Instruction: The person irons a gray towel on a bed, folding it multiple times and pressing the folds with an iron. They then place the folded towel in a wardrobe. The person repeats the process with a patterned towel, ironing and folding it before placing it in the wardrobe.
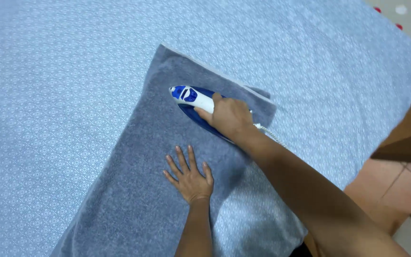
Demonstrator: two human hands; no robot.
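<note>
Looking down through the head camera, I see my right hand (228, 115) clenched around the white handle of a blue and white iron (193, 102), whose pointed nose aims away from me, past my knuckles. The iron rests sole-down on a grey-blue towel (134, 190), and its pale braided cord (268, 133) trails out from under my right wrist. My left hand (190, 176) lies released and flat, fingers spread, pressing the towel just nearer to me than the iron, the two hands close but apart. The towel stretches from beyond the iron's nose back past my left forearm, lying on a patterned light-blue cover (48, 85) that spreads on every side of both hands. To the right of my right arm, beyond the cover's edge, a tiled floor (396, 185) shows.

I judge the iron to be rigid and fairly heavy, its sole probably hot, so the handle is the one safe place to hold it. The towel looks soft, thick and limp; it would bunch under a push, so a flat palm pins it better than a pinch.
</note>
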